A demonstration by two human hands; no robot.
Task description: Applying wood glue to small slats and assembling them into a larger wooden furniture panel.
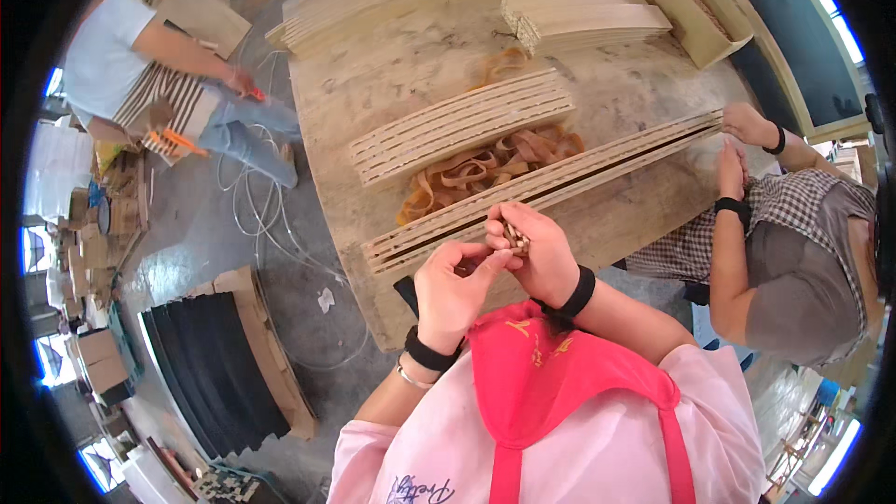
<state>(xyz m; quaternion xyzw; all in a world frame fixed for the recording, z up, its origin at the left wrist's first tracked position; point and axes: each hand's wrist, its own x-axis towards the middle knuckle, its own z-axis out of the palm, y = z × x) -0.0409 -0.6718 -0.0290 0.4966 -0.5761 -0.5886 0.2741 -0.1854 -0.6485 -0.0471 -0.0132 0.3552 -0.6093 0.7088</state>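
My right hand [543, 257] is curled around several small wooden pegs [515, 238], their pale ends showing in the palm. Fingers bent, my left hand [450, 291] meets it at the fingertips; what it pinches, if anything, is hidden. Just beyond both hands lie long slotted wooden strips [560, 175], side by side with a dark gap between them. They run diagonally across the table [338, 135]. A co-worker's hands [737, 145] are at the far right end of these strips.
Behind the strips lies a heap of orange-brown bands [485, 168], then a shorter slotted stack [467, 121]. Farther back are pale boards [588, 17] and an open wooden box [686, 5]. Left of the table, hoses [266, 215] cross the floor; another person [177, 65] stands there.
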